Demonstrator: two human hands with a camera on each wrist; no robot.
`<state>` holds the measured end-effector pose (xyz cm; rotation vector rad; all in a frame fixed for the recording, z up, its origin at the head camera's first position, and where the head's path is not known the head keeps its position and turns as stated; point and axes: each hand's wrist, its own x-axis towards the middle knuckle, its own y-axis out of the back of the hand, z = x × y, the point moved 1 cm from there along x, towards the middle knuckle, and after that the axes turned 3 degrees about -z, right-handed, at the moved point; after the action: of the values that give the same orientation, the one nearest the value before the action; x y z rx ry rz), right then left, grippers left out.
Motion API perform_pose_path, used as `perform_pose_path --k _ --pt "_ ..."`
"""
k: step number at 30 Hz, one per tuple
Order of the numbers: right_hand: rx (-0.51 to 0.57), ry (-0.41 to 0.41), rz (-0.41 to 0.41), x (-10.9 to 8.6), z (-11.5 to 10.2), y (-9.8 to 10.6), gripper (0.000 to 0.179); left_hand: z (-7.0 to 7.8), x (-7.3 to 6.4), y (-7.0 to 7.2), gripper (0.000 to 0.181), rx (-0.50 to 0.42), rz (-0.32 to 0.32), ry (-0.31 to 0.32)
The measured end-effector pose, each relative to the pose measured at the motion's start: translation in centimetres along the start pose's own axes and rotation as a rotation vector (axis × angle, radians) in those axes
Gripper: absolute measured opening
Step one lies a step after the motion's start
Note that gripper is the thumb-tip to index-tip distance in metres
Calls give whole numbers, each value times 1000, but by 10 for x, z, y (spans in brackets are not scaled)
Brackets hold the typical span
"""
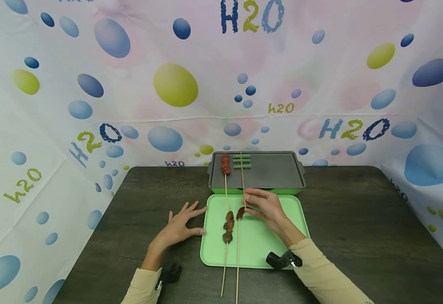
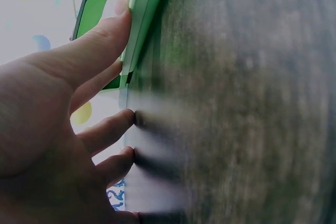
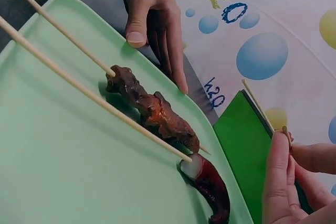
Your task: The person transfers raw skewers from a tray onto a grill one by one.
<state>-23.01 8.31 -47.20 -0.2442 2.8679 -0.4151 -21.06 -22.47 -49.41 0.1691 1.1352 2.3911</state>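
My right hand [image 1: 267, 209] pinches the lower end of a wooden skewer [image 1: 243, 181], held over the back part of a light green tray [image 1: 270, 249]. Green vegetable pieces [image 1: 242, 166] on that skewer lie on a dark grill pan [image 1: 274, 173]. With its fingers spread, my left hand [image 1: 177, 228] touches the tray's left rim; in the left wrist view its thumb [image 2: 118, 4] rests against the rim and other fingertips meet the table. On the tray are a brown meat skewer [image 3: 157, 111] and a skewer with a curved dark red piece [image 3: 210, 187].
A reddish meat skewer [image 1: 225, 164] lies at the pan's left side, its stick reaching over the tray. Both tray skewers' sticks stick out past the front rim. Dark wooden table [image 1: 350, 228] surrounds the tray, with a printed curtain [image 1: 206, 63] behind.
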Motion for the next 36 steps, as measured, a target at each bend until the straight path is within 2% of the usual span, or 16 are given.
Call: perform_pose_path --k 6,18,24,29,36 --pt "8 5 -3 0 -3 -3 43 1 0 2 78 -1 -8 9" --pt "-2 40 5 -2 -5 3 42 6 6 10 80 28 -43 10" --pt "-5 61 -35 -6 -3 3 44 2 10 13 81 28 -42 12" --pt "-9 51 -56 -17 -3 3 45 -1 13 15 82 42 -43 12" --pt "-26 0 -98 -44 1 5 50 0 16 11 81 59 -41 -1"
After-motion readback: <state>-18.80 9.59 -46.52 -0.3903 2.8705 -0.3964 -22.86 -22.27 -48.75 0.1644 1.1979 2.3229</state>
